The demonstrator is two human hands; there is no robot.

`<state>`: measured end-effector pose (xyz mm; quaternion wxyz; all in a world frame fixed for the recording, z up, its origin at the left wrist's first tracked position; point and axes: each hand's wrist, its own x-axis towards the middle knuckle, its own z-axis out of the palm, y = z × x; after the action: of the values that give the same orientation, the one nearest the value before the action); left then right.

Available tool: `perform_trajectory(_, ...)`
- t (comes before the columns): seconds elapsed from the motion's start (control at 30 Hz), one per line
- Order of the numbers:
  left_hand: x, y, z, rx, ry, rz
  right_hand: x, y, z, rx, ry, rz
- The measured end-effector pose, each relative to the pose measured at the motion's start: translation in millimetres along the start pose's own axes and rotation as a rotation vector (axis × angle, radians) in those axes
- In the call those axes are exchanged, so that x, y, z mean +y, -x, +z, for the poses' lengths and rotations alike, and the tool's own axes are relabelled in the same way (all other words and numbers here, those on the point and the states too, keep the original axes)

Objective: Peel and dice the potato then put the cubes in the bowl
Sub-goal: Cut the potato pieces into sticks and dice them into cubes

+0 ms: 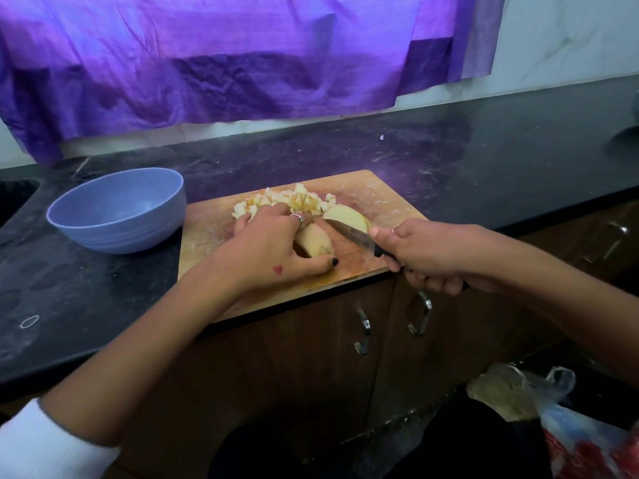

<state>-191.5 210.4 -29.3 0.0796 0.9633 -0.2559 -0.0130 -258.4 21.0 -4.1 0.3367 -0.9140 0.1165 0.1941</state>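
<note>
Left hand (266,247): fingers spread flat over potato piece (316,244)
Right hand (425,254): grips knife (352,234)
Bowl (119,210): beside board (377,198)

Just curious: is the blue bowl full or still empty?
Empty: the bowl shows bare interior; the potato cubes sit on the cutting board.

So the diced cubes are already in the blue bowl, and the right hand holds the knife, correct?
Not quite. The head view shows the cubes still piled on the cutting board; the blue bowl looks empty. The right hand does hold the knife.
</note>
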Motion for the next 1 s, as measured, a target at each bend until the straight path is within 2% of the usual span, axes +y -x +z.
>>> perform_trajectory(0.13,3,6,-9,-0.1,-0.163,-0.029,1,7,-5,-0.088,-0.203,-0.008)
perform_trajectory(0.23,1,14,-4,-0.065,-0.099,-0.047,-3,12,0,-0.15,-0.352,-0.046)
perform_trajectory(0.37,-10,18,13,0.107,0.104,-0.07,-14,8,12,-0.046,-0.223,-0.072)
perform_trajectory(0.57,-1,28,20,0.211,0.285,-0.113,-26,3,20,0.004,-0.105,-0.081)
perform_trajectory(0.73,0,31,23,0.235,0.302,-0.115,-30,2,24,0.02,-0.046,-0.061)
perform_trajectory(1.0,-1,29,29,0.284,0.314,-0.119,-39,0,25,0.102,0.226,-0.065)
